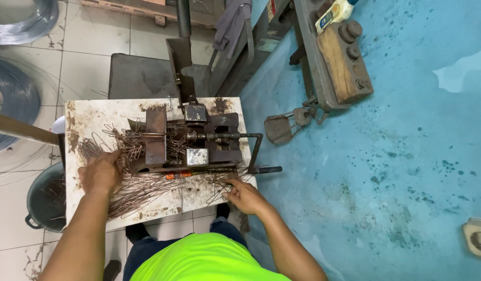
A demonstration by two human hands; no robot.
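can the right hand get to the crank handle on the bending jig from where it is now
Probably yes. The right hand rests on bent wire pieces at the table's near edge, and the crank handle sits just beyond it with nothing visible between them.

The left hand (pixel 101 171) lies flat on a heap of bent wires (pixel 128 190), so the wires beneath the palm are hidden, and whether its fingers pinch any cannot be told. The right hand (pixel 244 195) covers the ends of a smaller tangle of wire (pixel 219 179); its grip is also unclear. Single wires in either pile are too thin and crossed to tell apart. The rusty bench machine (pixel 191 143) hides the tabletop under it. A dark bucket (pixel 42 200) is half covered by the table (pixel 199 195). Wire coils (pixel 11 99) are cut off by the left edge, and both forearms run out at the bottom.
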